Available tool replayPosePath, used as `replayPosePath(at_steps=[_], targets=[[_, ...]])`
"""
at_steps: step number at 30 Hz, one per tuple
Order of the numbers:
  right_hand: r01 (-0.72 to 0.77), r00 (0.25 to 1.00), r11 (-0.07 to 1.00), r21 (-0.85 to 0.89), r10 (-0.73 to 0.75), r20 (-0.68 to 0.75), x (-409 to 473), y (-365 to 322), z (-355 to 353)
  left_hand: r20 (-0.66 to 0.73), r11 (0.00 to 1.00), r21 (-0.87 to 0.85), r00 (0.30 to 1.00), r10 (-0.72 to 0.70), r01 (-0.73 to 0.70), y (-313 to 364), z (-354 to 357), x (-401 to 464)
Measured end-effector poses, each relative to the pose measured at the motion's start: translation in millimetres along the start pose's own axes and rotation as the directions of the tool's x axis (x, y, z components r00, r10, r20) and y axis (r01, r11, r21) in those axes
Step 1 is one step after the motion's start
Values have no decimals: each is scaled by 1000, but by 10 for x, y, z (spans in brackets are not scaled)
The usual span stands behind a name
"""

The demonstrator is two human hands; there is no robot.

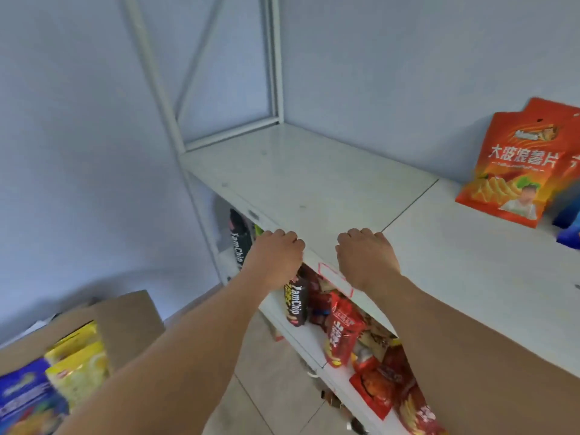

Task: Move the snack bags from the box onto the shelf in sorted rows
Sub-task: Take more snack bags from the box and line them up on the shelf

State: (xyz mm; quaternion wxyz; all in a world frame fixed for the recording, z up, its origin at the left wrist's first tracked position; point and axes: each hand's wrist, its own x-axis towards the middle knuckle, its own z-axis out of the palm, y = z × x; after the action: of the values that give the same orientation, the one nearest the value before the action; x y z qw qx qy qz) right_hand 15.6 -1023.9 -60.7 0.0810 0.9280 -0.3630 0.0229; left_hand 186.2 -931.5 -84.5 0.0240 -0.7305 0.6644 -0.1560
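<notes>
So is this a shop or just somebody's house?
Probably a small shop or its stockroom. A white metal shelf holds orange chip bags up top and packed red snack bags below, with a price-label holder on its edge and a cardboard box of more snacks.

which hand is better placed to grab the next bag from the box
Left, probably. The box with its yellow bags sits low on the left, beside the left hand's arm; the right hand is farther away. Both look empty.
</notes>
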Motion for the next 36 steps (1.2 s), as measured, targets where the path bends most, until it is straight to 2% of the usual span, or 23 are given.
replayPosePath(at_steps=[5,11,13,19,22,25,28,31,36], targets=[[193,981,981,-20,-194,-19,-150,-1170,-13,59,980,10,978,-199,199,-598,-94,-1190],[334,942,942,13,-333,-36,-358,-2690,130,126,912,-10,905,-405,410,-1309,78,-2701],[349,936,937,25,-348,-47,-452,-3225,214,148,884,-38,878,-456,465,-1563,168,-3246],[382,917,911,158,-394,54,-709,-4714,428,269,828,-37,804,-531,559,-2237,449,-4702],[428,881,875,225,-460,111,-814,-5348,526,309,762,-87,744,-592,642,-2513,662,-5234],[377,882,859,346,-447,150,-755,-5874,644,327,693,-126,689,-646,710,-2782,927,-5627],[368,860,842,395,-470,200,-603,-6391,876,374,619,-117,611,-697,777,-3091,1206,-5970],[372,820,826,424,-506,268,-416,-6901,1217,434,484,-111,481,-762,868,-3403,1547,-6269],[274,765,835,477,-490,419,-223,-7564,1798,511,251,-148,291,-808,957,-3802,2149,-6631]])
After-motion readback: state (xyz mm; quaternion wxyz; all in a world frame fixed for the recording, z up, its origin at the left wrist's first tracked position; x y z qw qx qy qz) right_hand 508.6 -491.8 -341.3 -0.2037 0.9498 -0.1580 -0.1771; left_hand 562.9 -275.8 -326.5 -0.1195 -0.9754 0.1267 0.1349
